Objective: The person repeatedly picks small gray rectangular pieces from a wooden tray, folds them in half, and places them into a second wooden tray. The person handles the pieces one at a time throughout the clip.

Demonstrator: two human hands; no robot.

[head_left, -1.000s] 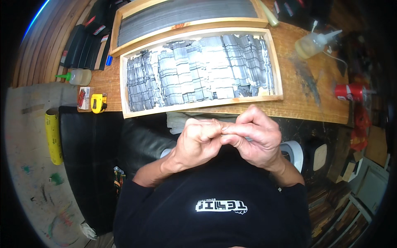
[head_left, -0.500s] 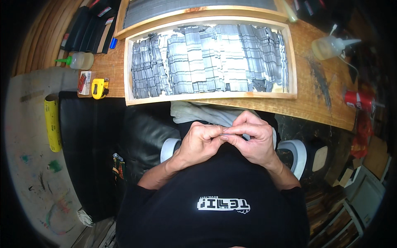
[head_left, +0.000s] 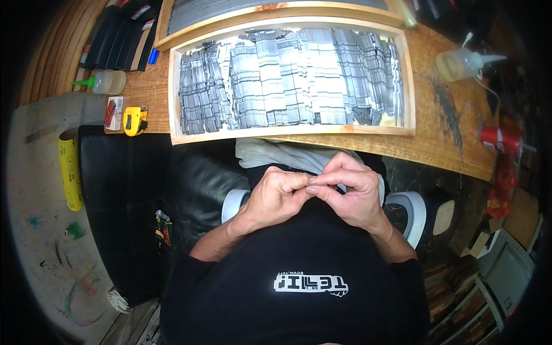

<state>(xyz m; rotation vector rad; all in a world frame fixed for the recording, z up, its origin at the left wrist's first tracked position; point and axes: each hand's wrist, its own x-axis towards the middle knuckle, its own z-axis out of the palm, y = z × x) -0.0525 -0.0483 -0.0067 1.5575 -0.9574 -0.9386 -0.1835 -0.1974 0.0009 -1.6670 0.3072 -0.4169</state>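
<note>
In front of my chest, my left hand (head_left: 280, 192) and my right hand (head_left: 352, 190) meet at the fingertips. Both are closed in a pinch on a thin grey strip (head_left: 311, 185), of which only a narrow edge shows; the fingers cover the rest. Beyond the hands lies a shallow wooden tray (head_left: 270, 137), filled with many thin, shiny grey strips (head_left: 270, 80) packed in overlapping rows. A second wooden-framed tray (head_left: 247, 35) stands just behind it and holds more grey pieces.
On the wooden table (head_left: 443, 152), a yellow tape measure (head_left: 135, 121) and a green-capped bottle (head_left: 109, 83) stand left of the tray. At the right are a nozzle bottle (head_left: 460, 64) and a red can (head_left: 500, 140). A yellow roll (head_left: 71, 172) leans far left.
The hands keep nearly the same pose, fingertips together on the strip. The view has shifted slightly, so the trays and table sit a little higher in the picture.
</note>
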